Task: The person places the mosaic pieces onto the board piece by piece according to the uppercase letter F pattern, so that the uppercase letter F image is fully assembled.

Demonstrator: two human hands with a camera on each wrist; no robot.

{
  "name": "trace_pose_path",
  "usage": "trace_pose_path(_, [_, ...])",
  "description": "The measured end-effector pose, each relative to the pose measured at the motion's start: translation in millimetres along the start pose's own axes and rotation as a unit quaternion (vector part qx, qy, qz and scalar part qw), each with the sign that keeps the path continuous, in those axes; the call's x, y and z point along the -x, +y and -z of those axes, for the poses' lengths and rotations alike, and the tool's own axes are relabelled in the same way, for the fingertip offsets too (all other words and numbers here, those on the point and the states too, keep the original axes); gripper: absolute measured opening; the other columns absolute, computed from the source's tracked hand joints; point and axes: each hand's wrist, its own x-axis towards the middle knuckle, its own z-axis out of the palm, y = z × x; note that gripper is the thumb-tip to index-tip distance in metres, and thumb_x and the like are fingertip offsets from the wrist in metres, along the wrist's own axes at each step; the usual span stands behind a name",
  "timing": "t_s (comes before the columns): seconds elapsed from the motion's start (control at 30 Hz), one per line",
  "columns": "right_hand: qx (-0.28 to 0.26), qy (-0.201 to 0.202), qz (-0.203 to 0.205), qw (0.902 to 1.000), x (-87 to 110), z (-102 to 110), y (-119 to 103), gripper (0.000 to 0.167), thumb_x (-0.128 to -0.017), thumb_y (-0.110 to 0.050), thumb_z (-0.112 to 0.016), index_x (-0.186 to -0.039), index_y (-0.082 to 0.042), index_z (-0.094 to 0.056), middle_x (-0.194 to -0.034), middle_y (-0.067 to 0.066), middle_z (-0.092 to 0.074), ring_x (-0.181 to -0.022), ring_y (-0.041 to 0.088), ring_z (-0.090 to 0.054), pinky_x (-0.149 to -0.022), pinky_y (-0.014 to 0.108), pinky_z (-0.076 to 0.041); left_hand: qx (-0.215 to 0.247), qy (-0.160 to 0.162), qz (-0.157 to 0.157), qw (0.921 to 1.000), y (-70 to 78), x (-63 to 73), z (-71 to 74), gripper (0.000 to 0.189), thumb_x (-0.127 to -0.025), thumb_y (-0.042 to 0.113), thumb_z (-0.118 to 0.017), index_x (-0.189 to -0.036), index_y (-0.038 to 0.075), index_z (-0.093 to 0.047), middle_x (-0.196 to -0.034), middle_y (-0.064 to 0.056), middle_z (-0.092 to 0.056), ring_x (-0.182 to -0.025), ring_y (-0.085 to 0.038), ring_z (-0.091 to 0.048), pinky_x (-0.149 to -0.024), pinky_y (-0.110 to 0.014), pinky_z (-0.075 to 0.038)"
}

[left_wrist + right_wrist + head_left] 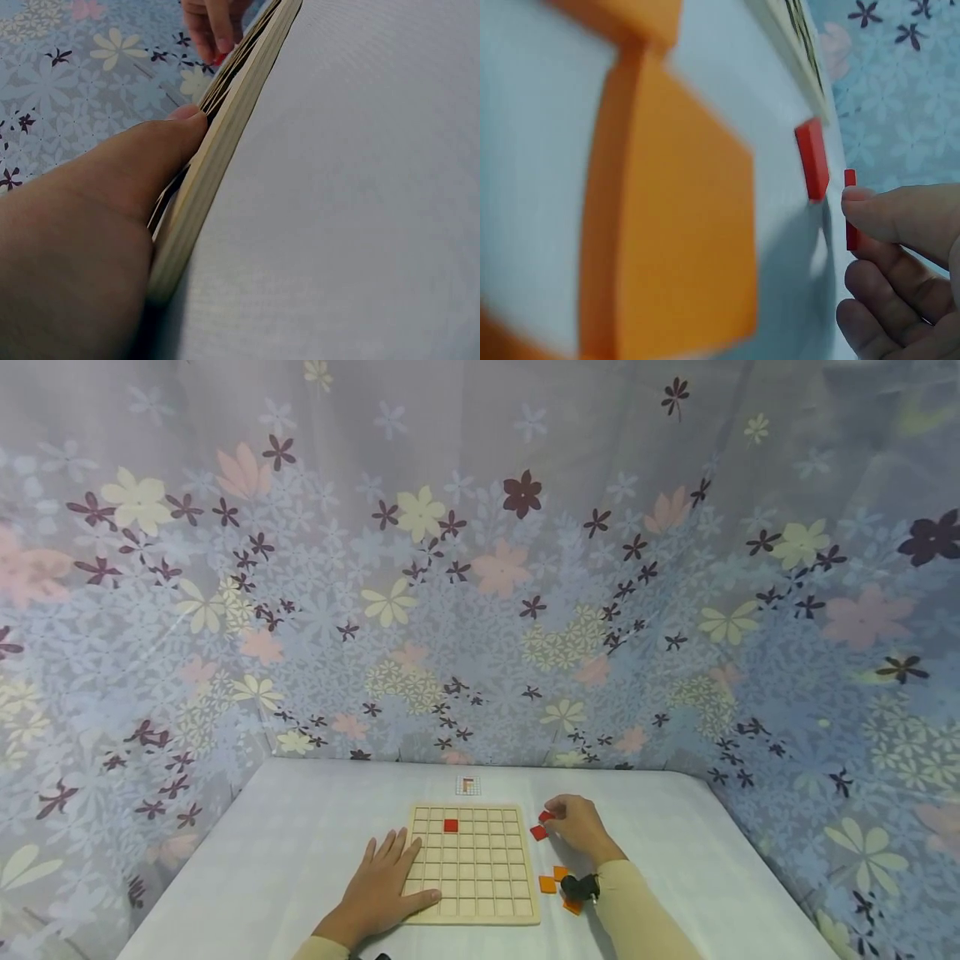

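Pale wooden gridded board (470, 867) lay partly under your left hand (381, 883), fingers straight, seemingly steadying it; your right hand (581, 828) finger-pinched a red square tile (851, 238).

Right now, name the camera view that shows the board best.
The head view: almost the whole board shows from above, the left hand covering only part of one side. The left wrist view shows it nearly edge-on; the right wrist view catches just a blurred piece near the top.
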Motion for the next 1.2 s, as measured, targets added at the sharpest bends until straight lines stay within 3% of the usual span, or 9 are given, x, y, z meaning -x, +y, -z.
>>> trace_pose_path(0.17, [-0.01, -0.005, 0.014, 0.9998, -1.4, -3, -17, 0.024, -0.089, -0.006, -0.085, -0.11, -0.002, -0.077, -0.101, 0.005, -0.072, -0.098, 0.025, -0.067, -0.086, 0.046, -0.057, 0.001, 0.0, 0.003, 1.0, -0.1, 0.4, 0.0, 0.103, -0.092, 0.081, -0.054, -0.157, 0.002, -0.048, -0.164, -0.027, -0.033, -0.152, -0.046, -0.026, -0.12, -0.068, -0.012])
trace_pose_path(0.37, [-0.021, -0.023, 0.065, 0.9974, -0.5, -9, -35, 0.024, -0.091, -0.004, -0.083, -0.114, -0.001, -0.076, -0.105, 0.004, -0.072, -0.101, 0.026, -0.066, -0.088, 0.047, -0.055, 0.003, -0.003, 0.002, 1.0, -1.0, 0.4, -0.9, 0.103, -0.092, 0.082, -0.053, -0.158, 0.002, -0.047, -0.165, -0.027, -0.032, -0.153, -0.046, -0.026, -0.12, -0.068, -0.011])
trace_pose_path(0.63, [-0.059, -0.052, 0.104, 0.9914, 3.0, -21, -53, 0.024, -0.09, 0.001, -0.082, -0.113, 0.002, -0.075, -0.101, 0.006, -0.069, -0.091, 0.023, -0.066, -0.074, 0.04, -0.058, 0.0, -0.002, -0.002, 1.0, -1.2, -1.3, -1.6, 0.103, -0.092, 0.082, -0.052, -0.158, 0.003, -0.047, -0.165, -0.027, -0.032, -0.153, -0.046, -0.026, -0.12, -0.068, -0.012])
trace_pose_path(0.8, [-0.056, -0.063, 0.121, 0.9891, 2.9, -30, -57, 0.024, -0.089, 0.002, -0.082, -0.112, 0.002, -0.076, -0.101, 0.005, -0.071, -0.093, 0.021, -0.066, -0.083, 0.041, -0.058, 0.0, -0.004, 0.0, 1.0, -0.5, -1.6, -1.8, 0.104, -0.092, 0.082, -0.052, -0.158, 0.002, -0.047, -0.165, -0.027, -0.032, -0.153, -0.046, -0.026, -0.12, -0.067, -0.012])
trace_pose_path(1.2, [-0.05, -0.085, 0.145, 0.9845, -1.2, -45, -69, 0.024, -0.088, 0.002, -0.083, -0.111, 0.002, -0.076, -0.101, 0.005, -0.071, -0.091, 0.02, -0.068, -0.082, 0.04, -0.058, -0.002, -0.011, 0.01, 0.9999, 1.6, -0.5, 2.3, 0.104, -0.091, 0.082, -0.053, -0.158, 0.002, -0.047, -0.164, -0.027, -0.033, -0.152, -0.046, -0.027, -0.12, -0.067, -0.012])
